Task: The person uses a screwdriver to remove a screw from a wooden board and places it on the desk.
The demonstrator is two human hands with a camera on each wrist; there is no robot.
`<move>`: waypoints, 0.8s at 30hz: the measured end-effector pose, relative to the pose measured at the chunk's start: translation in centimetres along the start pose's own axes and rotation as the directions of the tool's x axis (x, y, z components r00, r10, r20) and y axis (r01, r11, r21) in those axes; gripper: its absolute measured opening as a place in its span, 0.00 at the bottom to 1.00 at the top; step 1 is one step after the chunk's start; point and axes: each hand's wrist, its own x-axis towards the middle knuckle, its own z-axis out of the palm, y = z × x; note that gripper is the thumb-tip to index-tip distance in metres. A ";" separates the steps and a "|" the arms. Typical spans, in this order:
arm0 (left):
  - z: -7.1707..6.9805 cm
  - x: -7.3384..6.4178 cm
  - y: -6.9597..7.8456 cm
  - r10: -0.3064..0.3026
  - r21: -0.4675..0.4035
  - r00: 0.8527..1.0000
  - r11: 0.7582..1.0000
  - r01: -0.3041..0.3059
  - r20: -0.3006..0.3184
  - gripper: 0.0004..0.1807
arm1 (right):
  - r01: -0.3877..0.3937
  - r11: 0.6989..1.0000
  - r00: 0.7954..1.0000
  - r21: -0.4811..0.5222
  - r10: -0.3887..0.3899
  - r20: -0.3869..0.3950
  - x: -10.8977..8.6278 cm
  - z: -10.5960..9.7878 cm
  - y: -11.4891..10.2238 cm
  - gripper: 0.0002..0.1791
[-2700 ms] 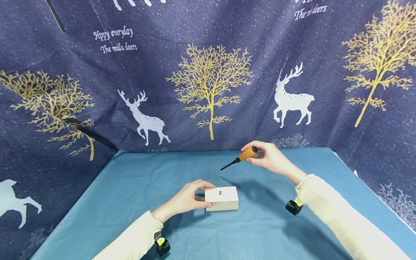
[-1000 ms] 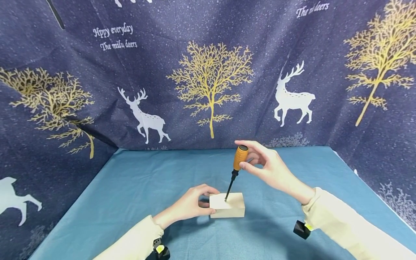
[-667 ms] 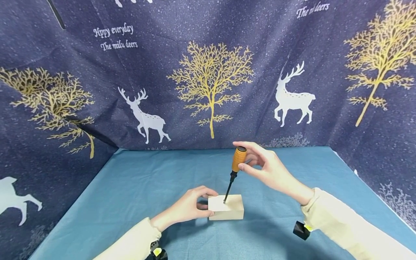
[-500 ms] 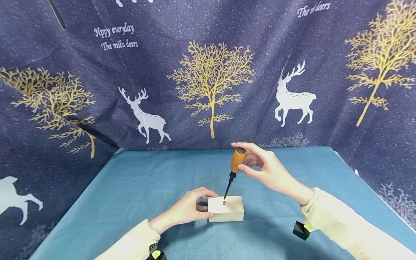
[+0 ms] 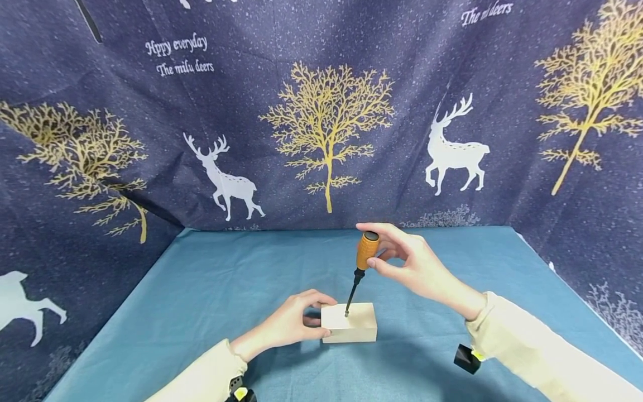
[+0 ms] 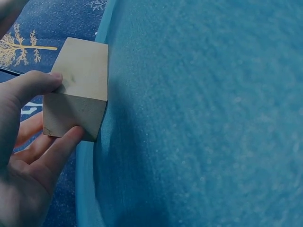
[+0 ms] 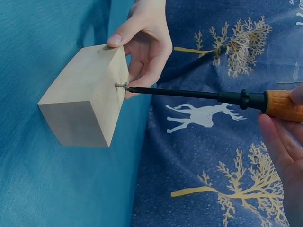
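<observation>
A pale wooden block (image 5: 356, 324) lies on the blue cloth, and my left hand (image 5: 296, 318) grips its left end between thumb and fingers. From the block's top face a screw (image 7: 121, 86) sticks partly out, clearest in the right wrist view. My right hand (image 5: 409, 254) pinches the orange handle of a screwdriver (image 5: 368, 251), which stands tilted slightly to the right. Its black shaft (image 7: 180, 92) reaches down to the screw head, and the tip appears to touch it. In the left wrist view the wooden block (image 6: 80, 71) hides the screw.
Blue cloth (image 5: 226, 279) covers the table around the block. Behind it hangs a dark blue curtain (image 5: 301, 33) printed with deer and golden trees. A small black camera (image 5: 467, 359) sits at the right wrist.
My right hand has brought the screwdriver down and left from the air onto the screw and turned it near upright. The block, held in my left hand, has shifted slightly nearer.
</observation>
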 end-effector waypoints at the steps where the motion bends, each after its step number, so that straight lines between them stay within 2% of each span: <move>1: 0.0 0.0 0.0 0.000 -0.001 1.000 1.000 0.000 -0.001 0.25 | 0.001 1.000 1.000 0.001 -0.001 -0.001 0.0 0.0 0.0 0.33; 8: 0.0 0.1 0.0 -0.008 -0.007 1.000 1.000 0.008 0.003 0.25 | 0.019 1.000 1.000 0.013 -0.019 -0.010 0.1 -0.1 -0.1 0.32; 18: -0.1 0.1 -0.2 -0.002 -0.020 1.000 1.000 0.003 0.011 0.24 | 0.001 0.999 1.000 0.035 -0.002 0.026 0.0 -0.1 0.2 0.33; 21: -0.1 0.1 -0.2 0.000 -0.027 1.000 1.000 0.001 0.012 0.24 | 0.012 0.996 0.998 0.092 -0.017 0.057 0.2 -0.2 0.5 0.34; 24: -0.1 0.1 -0.3 0.000 -0.030 1.000 1.000 0.001 0.011 0.24 | 0.051 0.980 0.992 0.194 -0.072 0.101 0.5 -0.2 0.7 0.32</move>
